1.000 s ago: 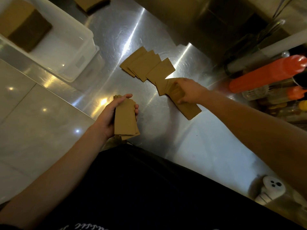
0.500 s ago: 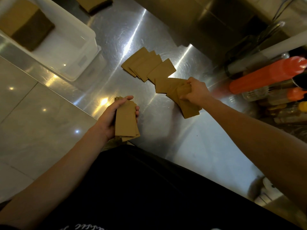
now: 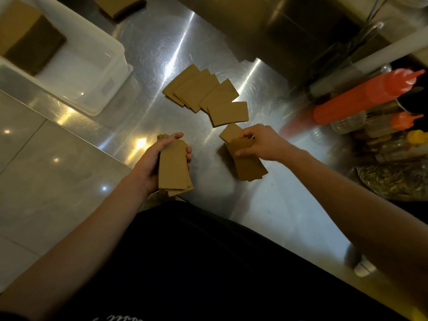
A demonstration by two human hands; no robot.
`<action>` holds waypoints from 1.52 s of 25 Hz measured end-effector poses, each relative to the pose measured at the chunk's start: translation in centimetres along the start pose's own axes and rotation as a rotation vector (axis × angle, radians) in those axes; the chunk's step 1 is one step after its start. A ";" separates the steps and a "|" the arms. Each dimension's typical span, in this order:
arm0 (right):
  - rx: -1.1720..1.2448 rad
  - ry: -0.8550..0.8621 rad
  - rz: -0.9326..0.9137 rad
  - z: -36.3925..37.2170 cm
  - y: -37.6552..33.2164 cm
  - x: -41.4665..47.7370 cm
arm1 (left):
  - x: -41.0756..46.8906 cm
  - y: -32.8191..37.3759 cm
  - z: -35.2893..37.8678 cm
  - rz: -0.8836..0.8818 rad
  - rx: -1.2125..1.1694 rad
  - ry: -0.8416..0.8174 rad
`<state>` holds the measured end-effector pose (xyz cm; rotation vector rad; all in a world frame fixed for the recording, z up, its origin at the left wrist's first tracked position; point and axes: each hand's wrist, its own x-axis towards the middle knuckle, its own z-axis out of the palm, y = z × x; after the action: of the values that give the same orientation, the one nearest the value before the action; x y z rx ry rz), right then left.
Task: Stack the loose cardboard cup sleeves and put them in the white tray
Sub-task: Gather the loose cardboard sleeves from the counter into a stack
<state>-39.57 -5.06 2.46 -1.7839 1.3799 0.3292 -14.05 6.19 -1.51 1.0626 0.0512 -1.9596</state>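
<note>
My left hand (image 3: 150, 165) grips a stack of flat brown cardboard sleeves (image 3: 173, 167) near the steel counter's front edge. My right hand (image 3: 259, 142) holds a smaller bunch of sleeves (image 3: 247, 163) low over the counter, fingers curled round its top. Several loose sleeves (image 3: 203, 91) lie fanned out on the counter beyond both hands. The white tray (image 3: 104, 72) stands at the far left with a block of stacked sleeves (image 3: 25, 40) inside it.
Another small pile of sleeves (image 3: 118, 5) lies at the far edge of the steel counter (image 3: 266, 205). Orange squeeze bottles (image 3: 366, 96) and other bottles crowd the right side. A small white object (image 3: 363, 267) sits near my right forearm.
My right hand has drawn its bunch of sleeves away from the fanned row, toward me and lower. The left hand has kept its stack almost still.
</note>
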 end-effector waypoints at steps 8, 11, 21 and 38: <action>-0.187 -0.084 -0.066 -4.2 1.3 3.9 | -0.5 0.0 -0.7 0.014 -0.008 0.016; -0.374 -0.181 -0.107 -2.6 0.8 6.1 | -0.5 0.0 -0.9 0.017 -0.024 0.016; -0.841 -0.076 -0.237 -0.5 1.2 6.7 | -0.3 0.0 -1.1 0.037 -0.023 0.029; 0.550 -0.019 -0.152 -5.2 -4.0 -3.0 | 1.5 0.5 1.9 -0.015 0.068 -0.058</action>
<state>-38.54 -6.70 9.38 -1.4064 1.1693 -0.1108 -15.29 4.07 -1.15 1.0507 -0.0396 -2.0172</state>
